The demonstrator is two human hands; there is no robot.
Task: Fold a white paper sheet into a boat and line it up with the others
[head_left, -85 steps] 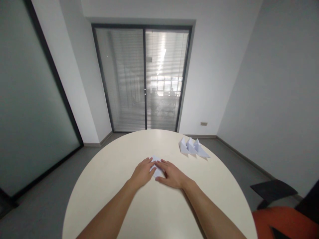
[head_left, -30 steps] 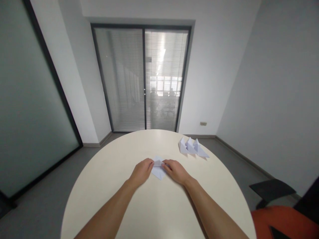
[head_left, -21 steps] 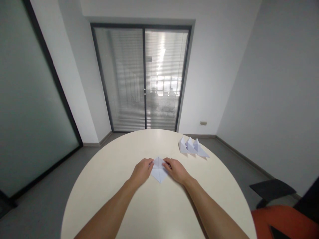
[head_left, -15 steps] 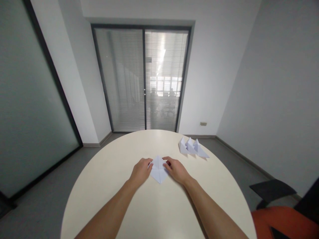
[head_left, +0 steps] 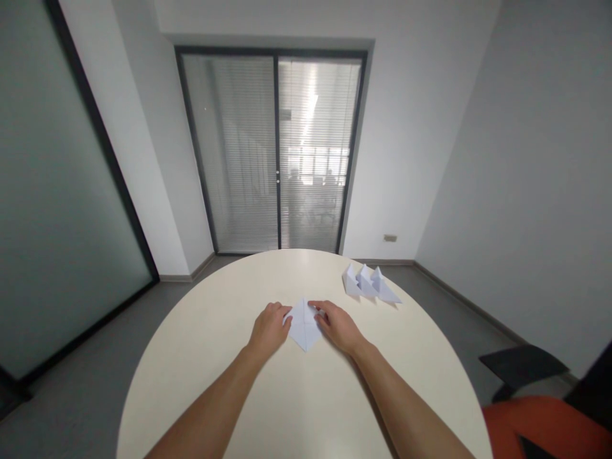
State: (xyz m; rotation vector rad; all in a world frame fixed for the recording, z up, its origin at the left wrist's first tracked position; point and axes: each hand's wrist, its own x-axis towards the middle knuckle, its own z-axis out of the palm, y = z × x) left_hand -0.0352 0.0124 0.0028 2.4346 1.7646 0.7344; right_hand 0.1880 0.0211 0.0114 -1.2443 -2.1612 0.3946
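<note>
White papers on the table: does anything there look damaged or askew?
Nothing stands out. The creased paper lies between the left hand and right hand with no visible tear; three folded paper shapes sit in a row.

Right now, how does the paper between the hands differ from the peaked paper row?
Shape: the paper is a low, nearly flat diamond with crossing creases; the paper row rises in three peaks.
Contact: the paper has the left hand and right hand at its sides; the paper row stands apart from both.
Place: the paper is nearer the person; the paper row is near the table's far right edge.
Shared: both white and folded.
</note>
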